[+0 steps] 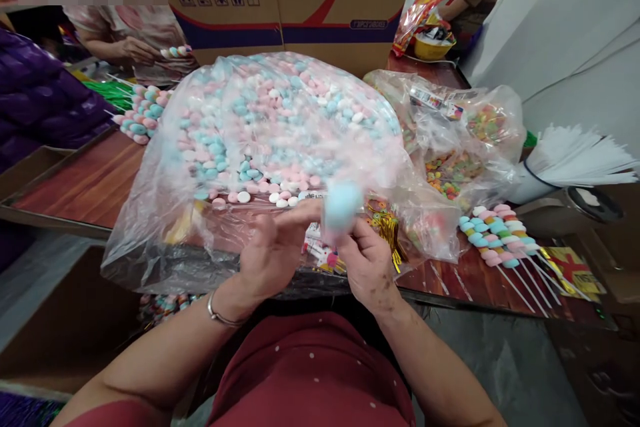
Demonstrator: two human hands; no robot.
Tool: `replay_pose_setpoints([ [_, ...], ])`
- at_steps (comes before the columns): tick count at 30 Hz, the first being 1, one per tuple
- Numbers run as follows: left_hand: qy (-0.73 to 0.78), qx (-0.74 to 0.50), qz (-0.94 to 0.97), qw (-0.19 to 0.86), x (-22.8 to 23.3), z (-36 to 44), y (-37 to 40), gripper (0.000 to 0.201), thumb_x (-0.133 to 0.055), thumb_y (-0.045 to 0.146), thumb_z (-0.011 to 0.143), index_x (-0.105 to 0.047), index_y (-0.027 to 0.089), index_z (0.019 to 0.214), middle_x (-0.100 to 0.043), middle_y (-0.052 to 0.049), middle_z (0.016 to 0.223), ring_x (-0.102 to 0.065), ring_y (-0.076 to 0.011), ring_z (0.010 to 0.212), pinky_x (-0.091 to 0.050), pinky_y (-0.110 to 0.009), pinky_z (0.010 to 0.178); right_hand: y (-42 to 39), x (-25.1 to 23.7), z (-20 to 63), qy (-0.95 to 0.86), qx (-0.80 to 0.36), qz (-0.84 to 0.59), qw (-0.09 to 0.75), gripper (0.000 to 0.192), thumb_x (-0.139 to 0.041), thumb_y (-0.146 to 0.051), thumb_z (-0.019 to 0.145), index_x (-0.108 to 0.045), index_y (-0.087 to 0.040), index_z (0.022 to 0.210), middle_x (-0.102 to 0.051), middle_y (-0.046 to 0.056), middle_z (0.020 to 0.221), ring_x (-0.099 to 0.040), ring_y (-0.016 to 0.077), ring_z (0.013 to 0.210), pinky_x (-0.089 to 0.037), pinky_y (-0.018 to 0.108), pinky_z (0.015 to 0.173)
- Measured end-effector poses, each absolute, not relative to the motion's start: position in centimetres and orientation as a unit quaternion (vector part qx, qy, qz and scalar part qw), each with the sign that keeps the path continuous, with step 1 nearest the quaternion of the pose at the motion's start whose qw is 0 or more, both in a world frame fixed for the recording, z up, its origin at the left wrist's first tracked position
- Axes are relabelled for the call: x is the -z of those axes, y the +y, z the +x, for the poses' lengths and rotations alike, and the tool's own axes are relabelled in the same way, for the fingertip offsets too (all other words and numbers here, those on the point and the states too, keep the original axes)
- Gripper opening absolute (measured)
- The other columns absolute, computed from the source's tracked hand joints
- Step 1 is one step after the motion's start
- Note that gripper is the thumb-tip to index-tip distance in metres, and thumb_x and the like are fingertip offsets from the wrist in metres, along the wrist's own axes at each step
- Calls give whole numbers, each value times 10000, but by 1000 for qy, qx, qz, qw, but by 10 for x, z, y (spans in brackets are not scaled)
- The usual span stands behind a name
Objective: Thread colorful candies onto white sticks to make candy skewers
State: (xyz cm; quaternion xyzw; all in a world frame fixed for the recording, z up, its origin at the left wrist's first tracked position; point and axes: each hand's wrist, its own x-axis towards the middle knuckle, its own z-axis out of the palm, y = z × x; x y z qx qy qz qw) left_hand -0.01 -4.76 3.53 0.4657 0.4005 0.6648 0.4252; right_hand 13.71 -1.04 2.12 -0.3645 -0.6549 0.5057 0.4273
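Observation:
My right hand [370,265] is closed around the lower end of a marshmallow skewer whose blue marshmallow [344,203] faces me, blurred. What looks like a clear wrapper surrounds it. My left hand [270,250] is open beside it, fingers stretched towards its left side; whether they touch it I cannot tell. Just behind the hands lies a large clear plastic bag [145,233] full of pink, blue and white marshmallows [273,107]. Gold twist ties [393,243] and printed packets [323,255] lie near my right fingers. A stick in the skewer is hidden by my hand.
Finished marshmallow skewers [500,237] lie at right, before a container of white sticks [580,157]. Bags of gummy rings [455,170] sit behind. A cardboard box [300,20] stands at the back. Another person's hand [137,50] holds a skewer at upper left.

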Motion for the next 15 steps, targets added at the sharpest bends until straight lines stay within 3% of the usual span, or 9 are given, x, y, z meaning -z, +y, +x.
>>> replay_pose_setpoints([
  [3,392,-613,573,376,-41,-13,-59,659,-334,715,876,-705,244,604,-673,-78,607,-625,-280,846,-475,-443,842,-11,-20,132,-669,-465,-364,452,128,-488,-265,856,-565,-207,772,-568,-29,656,-506,109,590,-421,227,556],
  [6,484,-544,580,366,-33,-21,-73,603,-387,627,913,-650,219,555,-614,-53,564,-573,-218,672,-475,-377,734,-16,-17,126,-703,-382,-346,490,137,-459,-232,879,-565,-208,796,-590,-12,687,-525,114,605,-446,240,585],
  [9,550,-494,503,448,-21,-22,-81,541,-435,587,920,-662,194,625,-628,-38,626,-560,-177,632,-478,-323,678,-25,-13,120,-754,-316,-290,498,155,-447,-207,902,-581,-204,825,-624,16,740,-564,127,667,-478,257,641],
  [12,513,-561,354,545,-20,-17,-85,393,-612,554,832,-696,174,777,-671,-43,708,-595,-175,665,-500,-298,638,-35,-6,110,-798,-302,-235,465,190,-436,-199,923,-596,-190,820,-644,38,753,-599,142,738,-500,267,700],
  [15,496,-646,226,535,-25,-12,-88,319,-789,414,705,-673,175,883,-687,-29,756,-607,-151,641,-505,-262,584,-38,3,103,-840,-325,-208,382,218,-431,-211,944,-620,-178,842,-675,50,804,-622,140,792,-503,261,751],
])
